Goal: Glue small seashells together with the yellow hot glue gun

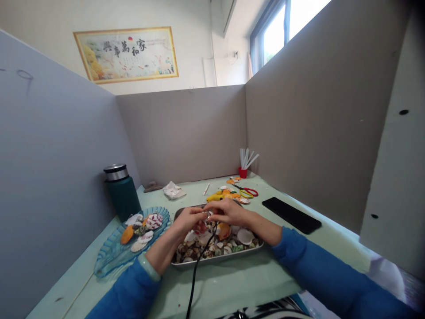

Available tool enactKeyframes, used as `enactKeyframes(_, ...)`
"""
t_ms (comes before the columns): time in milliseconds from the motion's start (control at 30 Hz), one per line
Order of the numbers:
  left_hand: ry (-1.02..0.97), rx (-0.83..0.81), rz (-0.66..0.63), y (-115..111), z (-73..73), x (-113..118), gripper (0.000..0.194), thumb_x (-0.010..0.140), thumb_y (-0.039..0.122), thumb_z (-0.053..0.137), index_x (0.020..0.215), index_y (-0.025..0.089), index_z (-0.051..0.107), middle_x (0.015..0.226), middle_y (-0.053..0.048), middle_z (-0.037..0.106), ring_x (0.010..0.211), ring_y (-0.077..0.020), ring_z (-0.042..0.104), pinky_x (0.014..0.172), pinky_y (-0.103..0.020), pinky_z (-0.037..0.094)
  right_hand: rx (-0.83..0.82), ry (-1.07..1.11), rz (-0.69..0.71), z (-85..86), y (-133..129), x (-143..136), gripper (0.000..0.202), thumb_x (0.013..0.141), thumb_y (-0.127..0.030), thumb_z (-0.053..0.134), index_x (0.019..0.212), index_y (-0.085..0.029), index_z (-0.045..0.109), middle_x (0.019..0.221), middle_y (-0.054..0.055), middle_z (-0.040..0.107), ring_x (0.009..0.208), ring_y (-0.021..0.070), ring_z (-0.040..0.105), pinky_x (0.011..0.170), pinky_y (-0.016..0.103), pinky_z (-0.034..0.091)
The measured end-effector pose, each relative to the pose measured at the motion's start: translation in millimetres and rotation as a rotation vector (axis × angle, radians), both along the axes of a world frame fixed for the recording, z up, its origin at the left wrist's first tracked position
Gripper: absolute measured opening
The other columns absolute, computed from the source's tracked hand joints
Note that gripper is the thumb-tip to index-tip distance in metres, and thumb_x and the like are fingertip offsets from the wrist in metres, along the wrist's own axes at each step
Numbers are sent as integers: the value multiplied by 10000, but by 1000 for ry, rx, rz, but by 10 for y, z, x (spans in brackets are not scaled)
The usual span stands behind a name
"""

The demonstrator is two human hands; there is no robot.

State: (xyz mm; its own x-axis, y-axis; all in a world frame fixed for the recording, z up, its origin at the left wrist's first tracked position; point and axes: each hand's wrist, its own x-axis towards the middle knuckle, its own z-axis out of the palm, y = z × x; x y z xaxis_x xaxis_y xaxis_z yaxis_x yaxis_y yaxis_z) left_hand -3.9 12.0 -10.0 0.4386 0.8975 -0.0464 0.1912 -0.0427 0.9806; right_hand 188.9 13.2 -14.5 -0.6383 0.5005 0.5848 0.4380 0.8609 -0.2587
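Note:
Both hands meet above a metal tray full of seashells. My left hand has its fingers closed on a small item, and my right hand pinches at the same spot. That item is whitish and too small to make out, perhaps a shell. A black cord runs from just under the fingers across the tray's near rim to the bottom edge. Orange, white and speckled shells lie in the tray below the hands.
On the left, a blue glass dish with shells stands beside a green bottle. Behind the tray lie a yellow glue gun-like object, scissors and a white packet. A red cup holds white sticks; a black phone lies right.

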Motion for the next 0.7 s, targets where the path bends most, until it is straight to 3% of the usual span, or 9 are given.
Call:
enactKeyframes(433, -60, -15, -13, 3, -5, 0, 312, 611, 333, 695, 784, 81, 630, 534, -31, 605, 470, -117, 562, 509, -231, 450, 8, -1, 3, -28, 26, 7, 332, 835, -394, 571, 1075, -168, 609, 609, -22, 563, 531, 80, 470, 529, 177, 339)
enactKeyframes(700, -103, 9, -20, -22, -3, 23, 317, 640, 300, 692, 862, 93, 601, 612, -34, 623, 543, -125, 595, 560, -244, 479, 23, -13, -24, -47, 53, 4, 345, 847, -332, 563, 1160, -187, 578, 624, -16, 580, 538, 86, 484, 532, 176, 341)
